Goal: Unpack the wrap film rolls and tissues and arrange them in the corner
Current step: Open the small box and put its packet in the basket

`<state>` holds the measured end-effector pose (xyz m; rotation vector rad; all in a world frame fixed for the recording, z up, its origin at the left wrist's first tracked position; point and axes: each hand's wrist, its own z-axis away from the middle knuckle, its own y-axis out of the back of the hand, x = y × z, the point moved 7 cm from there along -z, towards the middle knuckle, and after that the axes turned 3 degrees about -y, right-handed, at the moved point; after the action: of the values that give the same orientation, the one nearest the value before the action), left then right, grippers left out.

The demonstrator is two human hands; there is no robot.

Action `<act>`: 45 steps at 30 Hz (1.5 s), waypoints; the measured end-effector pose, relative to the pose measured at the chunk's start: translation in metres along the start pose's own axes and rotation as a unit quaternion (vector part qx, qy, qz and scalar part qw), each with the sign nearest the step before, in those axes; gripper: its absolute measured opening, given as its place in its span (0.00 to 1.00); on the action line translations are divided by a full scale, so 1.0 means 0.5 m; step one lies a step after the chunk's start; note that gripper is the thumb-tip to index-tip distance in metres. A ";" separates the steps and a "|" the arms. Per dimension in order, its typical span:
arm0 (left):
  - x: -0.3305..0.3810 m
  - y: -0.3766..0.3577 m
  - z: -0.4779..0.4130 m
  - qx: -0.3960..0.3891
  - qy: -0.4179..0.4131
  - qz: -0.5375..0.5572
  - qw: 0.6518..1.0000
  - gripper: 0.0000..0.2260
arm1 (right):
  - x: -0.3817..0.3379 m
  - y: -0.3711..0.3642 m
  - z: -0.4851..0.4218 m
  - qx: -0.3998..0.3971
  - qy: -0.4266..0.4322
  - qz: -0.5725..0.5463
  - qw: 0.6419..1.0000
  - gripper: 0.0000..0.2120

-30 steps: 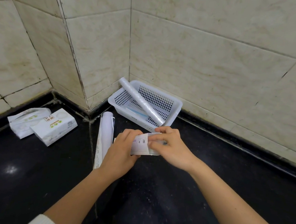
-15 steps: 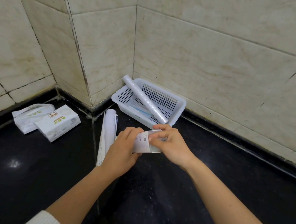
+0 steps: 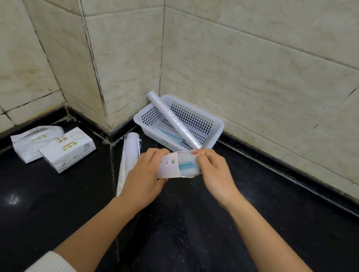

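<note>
The left hand (image 3: pixel 143 176) and right hand (image 3: pixel 214 174) both grip one small packet (image 3: pixel 180 165) between them; the basket (image 3: pixel 215 129) stands just behind this grip.

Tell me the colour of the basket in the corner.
White, with perforated walls; the basket shows in the head view, the only one.

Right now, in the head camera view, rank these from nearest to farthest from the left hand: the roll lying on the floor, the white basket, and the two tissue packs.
From the left hand:
1. Roll on the floor, just to its left, partly behind the hand.
2. White basket, ahead and to the right, in the corner.
3. Tissue packs, far left by the wall.
</note>
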<state>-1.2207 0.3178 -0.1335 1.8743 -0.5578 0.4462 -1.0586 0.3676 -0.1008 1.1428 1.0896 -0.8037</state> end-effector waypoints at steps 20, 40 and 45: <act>0.020 0.045 -0.037 0.035 -0.127 -0.211 0.968 0.26 | 0.036 0.073 -0.027 -0.134 -0.076 0.140 0.978 0.23; -0.002 -0.010 -0.035 -0.050 -0.100 -0.185 0.976 0.28 | 0.131 0.125 -0.028 -0.039 -0.158 0.036 0.986 0.04; 0.096 -0.134 0.028 -0.150 -0.220 -0.156 0.951 0.31 | 0.127 0.161 -0.045 0.040 -0.114 0.037 0.992 0.03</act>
<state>-1.1423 0.3177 -0.1630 1.7255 -0.5686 -0.2634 -0.9711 0.4116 -0.1382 1.1209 0.8265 -0.9029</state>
